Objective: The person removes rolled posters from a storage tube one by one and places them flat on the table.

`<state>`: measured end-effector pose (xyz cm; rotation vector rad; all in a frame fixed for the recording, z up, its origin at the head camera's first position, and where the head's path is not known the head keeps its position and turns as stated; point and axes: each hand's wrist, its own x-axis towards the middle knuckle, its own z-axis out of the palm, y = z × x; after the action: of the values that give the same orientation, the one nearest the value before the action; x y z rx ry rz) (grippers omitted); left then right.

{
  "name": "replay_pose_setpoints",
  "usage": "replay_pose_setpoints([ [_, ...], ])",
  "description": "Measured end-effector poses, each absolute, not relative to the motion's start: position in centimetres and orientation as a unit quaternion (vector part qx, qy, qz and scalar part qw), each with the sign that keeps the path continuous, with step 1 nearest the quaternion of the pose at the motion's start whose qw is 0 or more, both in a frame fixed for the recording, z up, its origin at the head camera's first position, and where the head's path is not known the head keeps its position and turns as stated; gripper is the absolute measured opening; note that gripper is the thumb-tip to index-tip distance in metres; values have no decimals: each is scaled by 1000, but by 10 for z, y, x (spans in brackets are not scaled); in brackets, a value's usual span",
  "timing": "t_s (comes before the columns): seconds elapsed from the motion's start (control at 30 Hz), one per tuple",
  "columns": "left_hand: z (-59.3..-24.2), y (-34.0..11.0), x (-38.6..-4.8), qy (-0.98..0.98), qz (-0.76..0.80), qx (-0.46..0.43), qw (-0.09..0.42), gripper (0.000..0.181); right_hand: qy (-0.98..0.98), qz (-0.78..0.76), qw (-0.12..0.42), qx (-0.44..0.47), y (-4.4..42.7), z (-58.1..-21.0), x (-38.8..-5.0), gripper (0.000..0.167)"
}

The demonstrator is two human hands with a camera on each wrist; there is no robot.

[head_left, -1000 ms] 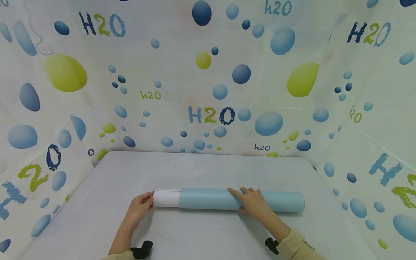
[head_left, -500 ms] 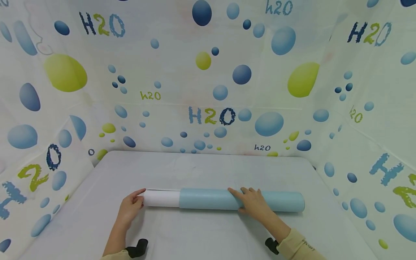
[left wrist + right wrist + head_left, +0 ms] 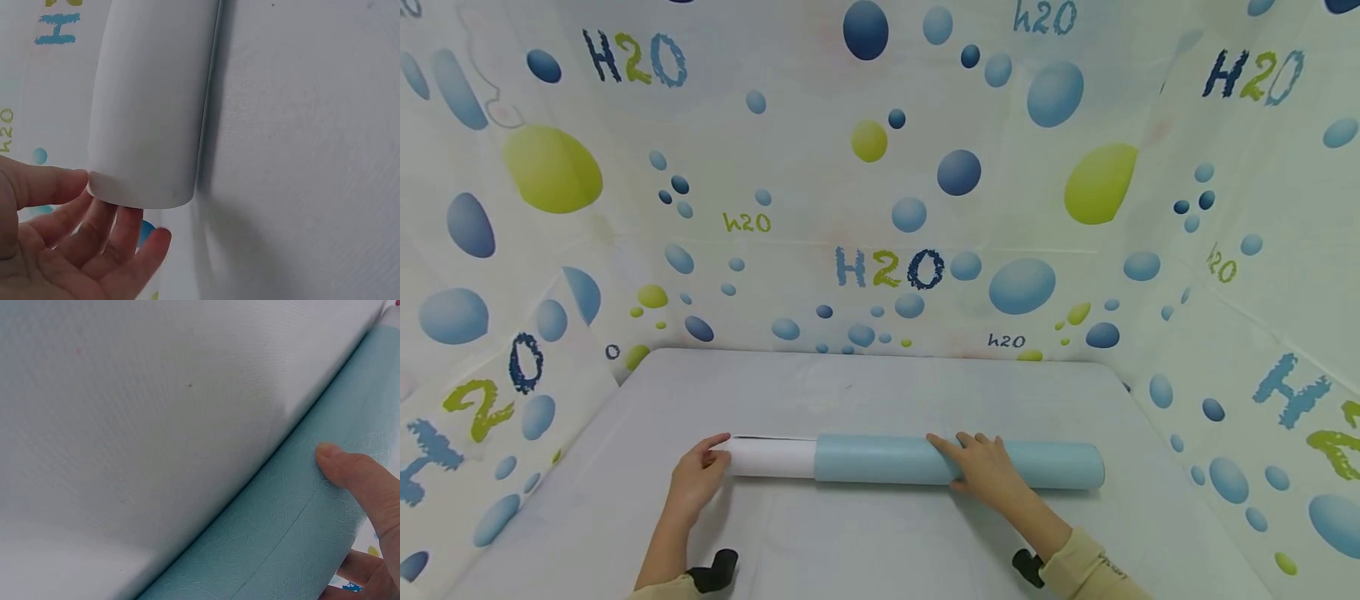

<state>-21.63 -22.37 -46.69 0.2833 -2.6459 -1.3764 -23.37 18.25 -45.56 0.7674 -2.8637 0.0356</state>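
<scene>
A light blue tube (image 3: 880,458) lies crosswise on the table, and a white rolled sheet (image 3: 771,458) sticks out of its left end. My left hand (image 3: 698,475) pinches the outer end of the white roll. In the left wrist view, the thumb of that hand (image 3: 75,244) touches the rim of the white roll (image 3: 150,106), with other fingers at its end. My right hand (image 3: 988,471) grips the blue tube right of its middle. The right wrist view has its thumb (image 3: 350,469) on the near side of the textured blue surface (image 3: 294,512), fingers on the other side.
The tube lies on a white-covered table (image 3: 880,542). A white curtain (image 3: 805,150) printed with blue and green drops and H2O lettering surrounds it at the back and sides. Black straps with mounts (image 3: 715,571) sit at both wrists.
My left hand has moved left, drawing more of the white roll out of the blue tube, mostly in the first half second. My right hand and the tube have stayed in place.
</scene>
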Motion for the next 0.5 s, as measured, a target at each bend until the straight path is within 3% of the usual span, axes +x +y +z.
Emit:
replay_pose_setpoints([
  [0.13,-460,-219,-217,-907,-408,61,87,46,-961,8,92,259,183,-457,-235,74],
  [0.23,-455,-210,-219,-927,-354,12,126,53,-961,5,95,260,184,-458,-235,74],
  [0.37,-451,-194,-223,-946,-262,-72,177,69,-962,5,92,259,184,-458,-235,74],
  [0.5,-450,-178,-226,-956,-179,-131,192,84,-962,7,88,258,183,-457,-234,74],
])
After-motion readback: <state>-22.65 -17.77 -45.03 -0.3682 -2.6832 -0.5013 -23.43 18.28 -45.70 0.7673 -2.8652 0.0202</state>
